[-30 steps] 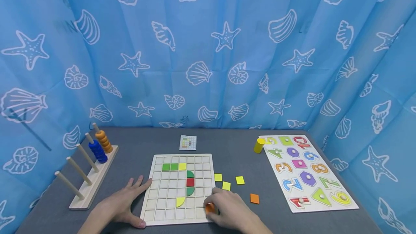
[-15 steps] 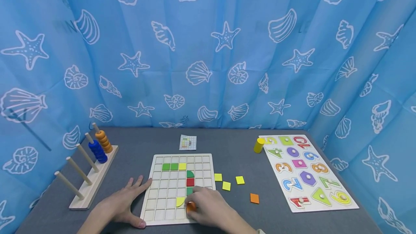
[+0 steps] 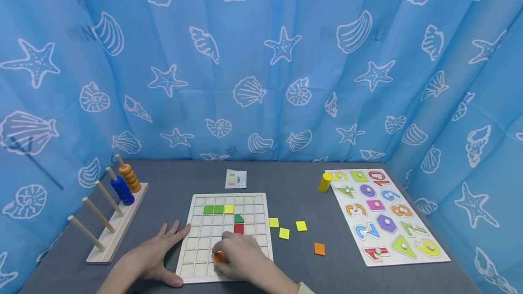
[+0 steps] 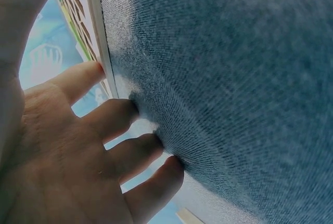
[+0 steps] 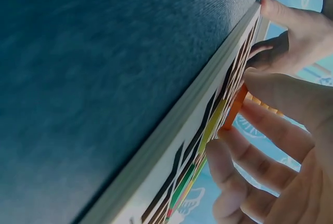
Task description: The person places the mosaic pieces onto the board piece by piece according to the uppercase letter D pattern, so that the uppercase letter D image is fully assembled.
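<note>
My right hand (image 3: 245, 257) pinches an orange square tile (image 3: 219, 258) between thumb and fingers, over the lower middle of the wooden grid board (image 3: 189, 270). In the right wrist view the orange tile (image 5: 237, 107) stands on edge, close to the board surface. My left hand (image 3: 149, 257) lies with fingers spread, its thumb and index fingertip at the board's left edge. On the board lie two green squares (image 3: 214, 209), a yellow square (image 3: 229, 209), a dark green quarter-round (image 3: 239, 218) and a red square (image 3: 239, 228). My right hand hides lower pieces from the head view.
Three yellow tiles (image 3: 284, 233) and an orange tile (image 3: 319, 249) lie right of the board. A pattern card (image 3: 235, 179) is behind it. A peg stand with beads (image 3: 116, 226) is left; a yellow cylinder (image 3: 325, 182) and a number puzzle (image 3: 384, 221) are right.
My right hand has carried the orange tile leftward from the board's right edge to its lower middle, covering the quarter-round pieces there. My left hand has stayed in place.
</note>
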Demonstrator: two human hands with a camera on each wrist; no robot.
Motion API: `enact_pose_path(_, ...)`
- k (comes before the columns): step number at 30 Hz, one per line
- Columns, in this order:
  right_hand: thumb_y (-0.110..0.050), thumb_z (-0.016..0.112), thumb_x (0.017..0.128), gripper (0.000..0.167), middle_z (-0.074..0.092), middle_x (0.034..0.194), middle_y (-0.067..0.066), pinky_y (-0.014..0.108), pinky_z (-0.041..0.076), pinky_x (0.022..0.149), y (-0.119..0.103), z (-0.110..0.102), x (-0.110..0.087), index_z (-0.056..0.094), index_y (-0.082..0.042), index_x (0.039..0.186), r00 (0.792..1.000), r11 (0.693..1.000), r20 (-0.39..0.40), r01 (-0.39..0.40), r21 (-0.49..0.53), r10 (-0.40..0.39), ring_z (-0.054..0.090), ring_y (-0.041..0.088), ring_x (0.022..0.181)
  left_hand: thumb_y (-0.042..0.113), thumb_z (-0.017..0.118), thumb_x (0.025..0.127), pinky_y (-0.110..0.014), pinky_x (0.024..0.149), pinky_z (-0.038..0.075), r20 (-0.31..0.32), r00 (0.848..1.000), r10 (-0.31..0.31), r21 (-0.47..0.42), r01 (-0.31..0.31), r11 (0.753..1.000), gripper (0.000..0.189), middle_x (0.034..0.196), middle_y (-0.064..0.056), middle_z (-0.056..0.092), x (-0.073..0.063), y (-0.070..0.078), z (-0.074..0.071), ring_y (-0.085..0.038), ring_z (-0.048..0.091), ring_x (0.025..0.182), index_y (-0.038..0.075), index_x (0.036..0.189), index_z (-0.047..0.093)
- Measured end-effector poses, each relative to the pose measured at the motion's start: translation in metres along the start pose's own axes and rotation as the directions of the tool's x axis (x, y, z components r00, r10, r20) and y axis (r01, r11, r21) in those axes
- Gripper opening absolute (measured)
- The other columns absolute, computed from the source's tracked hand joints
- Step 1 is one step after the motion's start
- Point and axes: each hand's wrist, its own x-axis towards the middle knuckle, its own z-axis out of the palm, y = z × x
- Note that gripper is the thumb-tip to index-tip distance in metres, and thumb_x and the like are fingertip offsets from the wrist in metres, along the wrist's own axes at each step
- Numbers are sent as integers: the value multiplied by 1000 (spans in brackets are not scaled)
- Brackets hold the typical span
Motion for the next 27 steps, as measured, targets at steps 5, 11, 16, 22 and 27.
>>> enact_pose_path(5,-25,84,82,14,56,72,-11,17,30,48,-5,4,7,81,-27,95,999,1000,-20,25,-8,-25,38,0,58,60,94,57,-86,103,26,-7,1000,14,-7,-14,1000,130,166,-31,23,0,-3,1,-66,13,149,18,162,30)
enact_pose_path(11,-26,86,80,10,59,73,-10,18,31,47,-6,9,13,79,-27,88,999,999,-46,20,-42,-22,42,2,58,59,94,57,-86,103,26,-6,1000,5,-5,-5,1000,129,166,-30,23,1,-2,2,-65,13,149,19,162,30)
enact_pose_path(16,-29,85,81,14,59,75,-10,20,34,47,-4,8,15,81,-27,94,1000,999,-18,-25,-25,24,44,3,61,59,94,57,-86,103,27,-1,1000,6,-6,-6,1000,129,166,-30,23,0,-1,1,-64,13,149,19,162,30)
enact_pose_path(22,-31,86,81,10,60,78,-8,23,37,48,1,6,13,82,-26,88,998,997,-28,-60,-49,59,49,5,63,60,93,57,-85,104,27,1,1000,0,-4,0,1000,129,166,-30,23,0,-1,1,-64,13,150,19,162,30)
enact_pose_path(27,-31,85,80,6,60,78,-9,22,37,48,2,6,12,81,-27,82,997,995,-47,-66,-77,62,51,5,64,60,93,57,-85,104,28,-1,1000,-5,1,5,1000,129,166,-30,24,0,-1,2,-64,14,150,19,162,30)
